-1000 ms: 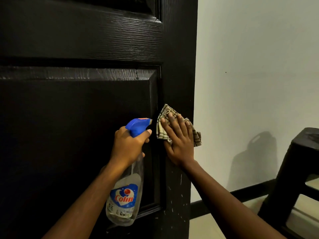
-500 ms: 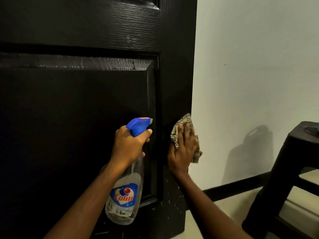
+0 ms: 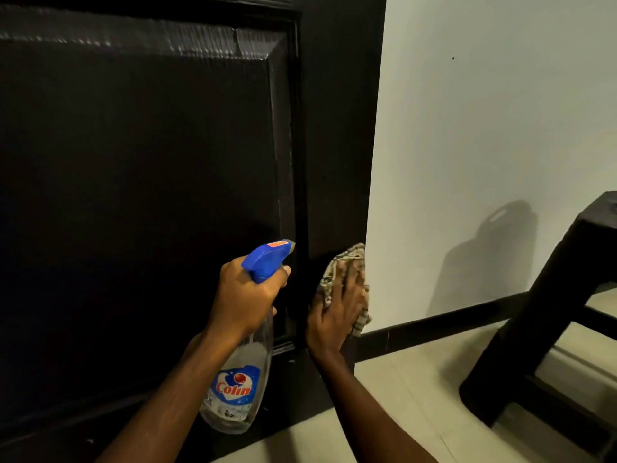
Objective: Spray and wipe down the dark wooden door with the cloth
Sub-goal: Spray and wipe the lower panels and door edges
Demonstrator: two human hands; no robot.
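Observation:
The dark wooden door [image 3: 140, 182] fills the left half of the view, with a recessed panel and a plain stile along its right edge. My left hand [image 3: 247, 299] grips a clear spray bottle [image 3: 238, 389] with a blue trigger head, its nozzle pointing at the door's right side. My right hand [image 3: 337, 312] presses a checked cloth [image 3: 344, 262] flat against the lower part of the stile, near the door's right edge. The fingers cover most of the cloth.
A pale wall [image 3: 484, 145] with a black skirting board [image 3: 440, 325] stands right of the door. A black stool [image 3: 547, 312] is at the far right on the light tiled floor [image 3: 400, 396].
My right hand has slid the cloth down the door's right stile towards the floor. The view has dropped with it. My left hand keeps the bottle in the same pose.

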